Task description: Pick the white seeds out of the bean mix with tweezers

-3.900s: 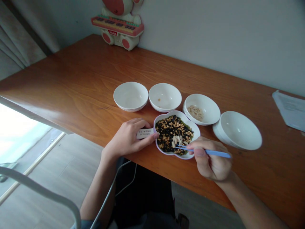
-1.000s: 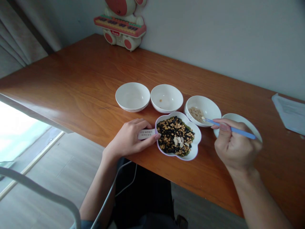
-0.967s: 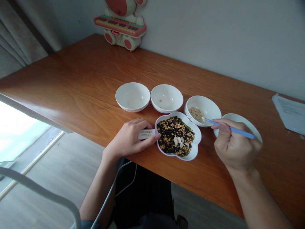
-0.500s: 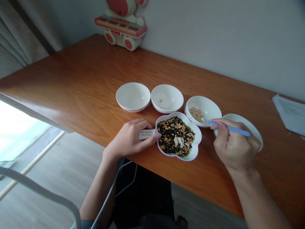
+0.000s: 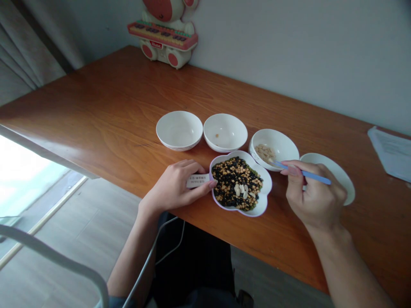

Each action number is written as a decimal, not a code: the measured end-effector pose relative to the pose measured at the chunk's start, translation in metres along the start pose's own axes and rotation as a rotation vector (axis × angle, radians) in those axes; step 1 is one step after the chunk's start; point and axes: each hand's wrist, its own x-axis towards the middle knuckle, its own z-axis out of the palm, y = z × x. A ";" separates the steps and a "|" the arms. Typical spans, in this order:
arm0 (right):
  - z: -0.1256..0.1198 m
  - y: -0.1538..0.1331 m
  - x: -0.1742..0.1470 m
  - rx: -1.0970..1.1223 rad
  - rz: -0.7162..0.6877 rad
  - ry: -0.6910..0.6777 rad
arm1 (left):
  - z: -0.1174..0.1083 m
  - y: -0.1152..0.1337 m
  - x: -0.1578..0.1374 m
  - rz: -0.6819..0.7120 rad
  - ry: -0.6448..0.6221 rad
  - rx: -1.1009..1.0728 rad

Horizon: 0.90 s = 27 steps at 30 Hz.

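My left hand [image 5: 175,186] grips the labelled handle [image 5: 197,181] of a flower-shaped dish [image 5: 265,188], its thumb at the purple rim. Black, tan and green beans or grains [image 5: 233,177] fill that dish, with several pale peanut-like pieces [image 5: 242,190] on top. Pinched between the fingers of my right hand [image 5: 316,194] is a slim blue spoon [image 5: 310,174]. Its lower end reaches into a white bowl [image 5: 284,145] of pale nut-like pieces [image 5: 264,152]; those pieces partly hide the tip.
Two more white bowls stand to the left, one bare inside [image 5: 179,128] and one with a small tan bit [image 5: 225,128]. Another white bowl [image 5: 345,177] is partly behind my right hand. A toy keyboard [image 5: 163,36] and a plastic sheet [image 5: 393,152] lie farther off.
My right hand has shifted slightly left and down with the blue spoon, whose end now sits a little deeper at the nut-like pieces. My left hand and the dish stay put.
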 end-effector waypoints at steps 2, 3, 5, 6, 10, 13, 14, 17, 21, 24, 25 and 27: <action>-0.001 0.000 -0.001 -0.002 0.020 0.002 | 0.000 0.000 0.000 0.001 -0.004 0.000; -0.001 0.000 -0.001 -0.003 0.032 0.003 | 0.000 0.000 0.000 0.001 -0.006 -0.001; -0.002 -0.001 -0.001 0.000 0.047 0.005 | 0.000 0.000 0.000 0.003 -0.004 -0.001; -0.002 -0.001 -0.001 0.001 0.047 0.014 | 0.000 0.000 0.000 0.003 -0.002 -0.001; -0.003 -0.002 0.001 0.020 0.033 0.076 | 0.000 0.000 0.001 0.005 -0.005 -0.001; -0.003 -0.003 0.003 0.041 0.059 0.096 | 0.000 0.000 0.001 0.004 -0.010 0.002; -0.003 -0.003 0.003 0.044 0.073 0.094 | 0.001 0.000 0.001 0.002 -0.011 0.004; -0.003 -0.005 0.005 0.059 0.098 0.097 | 0.001 0.000 0.000 -0.005 -0.014 0.005; -0.003 -0.006 0.005 0.086 0.094 0.116 | 0.001 -0.002 -0.001 -0.005 -0.001 0.016; -0.004 -0.006 0.004 0.077 0.103 0.098 | 0.002 -0.003 -0.001 0.006 0.010 0.020; -0.004 -0.005 0.004 0.073 0.107 0.094 | 0.002 -0.003 -0.001 0.008 0.012 0.020; -0.005 -0.005 0.003 0.066 0.104 0.099 | 0.002 -0.003 -0.001 0.006 0.008 0.019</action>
